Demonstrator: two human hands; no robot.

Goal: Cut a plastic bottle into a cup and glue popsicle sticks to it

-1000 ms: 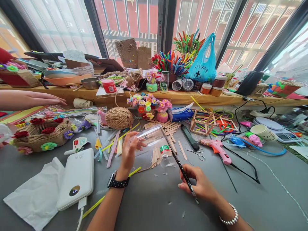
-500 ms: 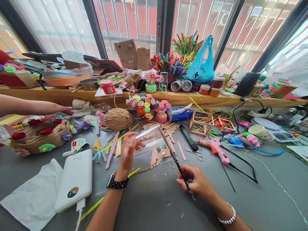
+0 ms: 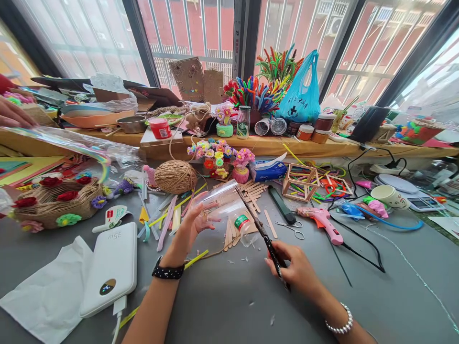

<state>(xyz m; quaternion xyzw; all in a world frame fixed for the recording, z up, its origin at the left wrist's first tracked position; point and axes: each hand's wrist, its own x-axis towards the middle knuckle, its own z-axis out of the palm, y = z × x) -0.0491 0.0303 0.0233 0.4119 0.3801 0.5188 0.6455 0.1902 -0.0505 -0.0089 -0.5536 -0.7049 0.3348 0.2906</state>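
Note:
My left hand (image 3: 195,227) holds a curved piece of clear plastic (image 3: 224,193), thumb and fingers around its left side. In my right hand (image 3: 292,267) is a pair of long black scissors (image 3: 263,231), pointing up and away from me. Its blades lie along the right edge of the plastic; whether they are parted is hard to see. Just below the plastic is a clear bottle part with a green and red label (image 3: 241,221), close to the scissors. Wooden craft sticks (image 3: 229,234) lie behind it, partly hidden.
Small scissors (image 3: 296,231), a dark green-handled tool (image 3: 281,205) and a pink glue gun (image 3: 324,222) lie to the right. A white power bank (image 3: 111,267) and a twine ball (image 3: 175,176) are to the left. Another person's hand (image 3: 14,112) lifts a clear plastic bag (image 3: 71,141).
The scissors have tilted and their handles now show wider apart. My left hand has turned slightly around the plastic. At far left, the other person's hand has drawn back, lifting clear plastic.

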